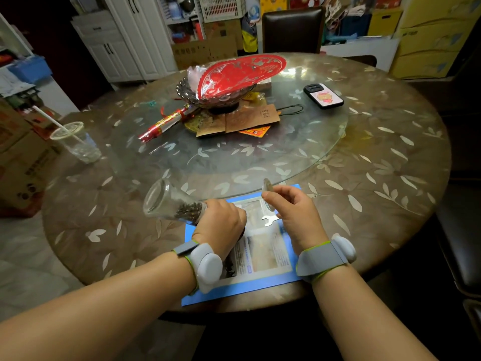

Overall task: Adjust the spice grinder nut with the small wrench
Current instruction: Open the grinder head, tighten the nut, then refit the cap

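The left hand [220, 220] is closed around the dark grinding end of the spice grinder [173, 201], which is held tilted with its glass base raised toward the far left; peppercorns lie against the lower side of the glass. The grinder's nut is hidden behind the hand and cannot be assessed. The right hand [292, 213] is lifted just above the table, fingers curled, pinching a small round clear piece [268, 185] between thumb and forefinger; what that piece is cannot be told. The small wrench [269, 220] lies flat on the blue-bordered printed sheet [256, 259] between the two hands, just beside the right hand, open end toward the left, and neither hand holds it. The sheet rests on the near edge of the round table [390, 178]. Each wrist carries a grey strapped device. Further off on the table stand a plastic cup with straw [75, 142] and a phone [324, 96].
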{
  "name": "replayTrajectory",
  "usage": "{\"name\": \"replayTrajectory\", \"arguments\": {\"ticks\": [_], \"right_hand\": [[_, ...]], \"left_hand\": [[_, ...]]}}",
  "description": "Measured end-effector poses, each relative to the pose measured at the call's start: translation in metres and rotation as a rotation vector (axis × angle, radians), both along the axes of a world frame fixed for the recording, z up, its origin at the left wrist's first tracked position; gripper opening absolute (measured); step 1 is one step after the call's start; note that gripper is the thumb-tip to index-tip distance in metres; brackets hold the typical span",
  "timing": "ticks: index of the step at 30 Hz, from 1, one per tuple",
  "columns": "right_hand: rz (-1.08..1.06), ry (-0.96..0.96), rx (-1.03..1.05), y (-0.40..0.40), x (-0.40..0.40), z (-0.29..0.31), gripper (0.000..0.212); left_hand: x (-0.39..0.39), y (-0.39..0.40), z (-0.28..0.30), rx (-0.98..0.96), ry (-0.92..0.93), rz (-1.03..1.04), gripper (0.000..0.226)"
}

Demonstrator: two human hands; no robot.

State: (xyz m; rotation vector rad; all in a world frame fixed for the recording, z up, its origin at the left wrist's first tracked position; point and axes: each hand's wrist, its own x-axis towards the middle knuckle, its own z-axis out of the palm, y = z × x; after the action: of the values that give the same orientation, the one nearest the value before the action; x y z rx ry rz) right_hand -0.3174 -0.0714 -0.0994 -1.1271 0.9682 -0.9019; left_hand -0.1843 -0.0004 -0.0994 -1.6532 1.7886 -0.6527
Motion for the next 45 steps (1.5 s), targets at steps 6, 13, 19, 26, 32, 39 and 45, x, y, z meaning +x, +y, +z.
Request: {"name": "replayTrajectory", "arguments": {"ticks": [6,13,19,26,32,39,45], "right_hand": [[0.020,-0.020,0.013,0.002,0.000,0.001,0.036],[0.080,-0.033,-0.030,0.001,0.005,0.013,0.050],[0.124,-0.061,-0.204,0.002,0.021,0.040,0.053],[0.194,0.053,-0.441,0.012,0.036,0.063,0.056],[0.125,0.002,-0.362,0.016,0.044,0.072,0.044],[0.248,0.096,-0.497,0.032,0.061,0.083,0.050],[0.315,0.242,-0.716,0.046,0.077,0.084,0.047]], "left_hand": [[0.001,-0.003,0.030,-0.128,0.165,-0.052,0.017],[0.036,0.002,0.058,-0.458,0.636,0.102,0.038],[0.039,0.009,0.068,-0.669,1.102,0.116,0.041],[0.034,0.022,0.058,-0.841,1.364,0.067,0.046],[0.038,0.036,0.052,-0.972,1.580,0.021,0.051],[0.039,0.041,0.045,-0.998,1.673,0.067,0.054],[0.048,0.045,0.038,-1.032,1.778,0.097,0.052]]}}
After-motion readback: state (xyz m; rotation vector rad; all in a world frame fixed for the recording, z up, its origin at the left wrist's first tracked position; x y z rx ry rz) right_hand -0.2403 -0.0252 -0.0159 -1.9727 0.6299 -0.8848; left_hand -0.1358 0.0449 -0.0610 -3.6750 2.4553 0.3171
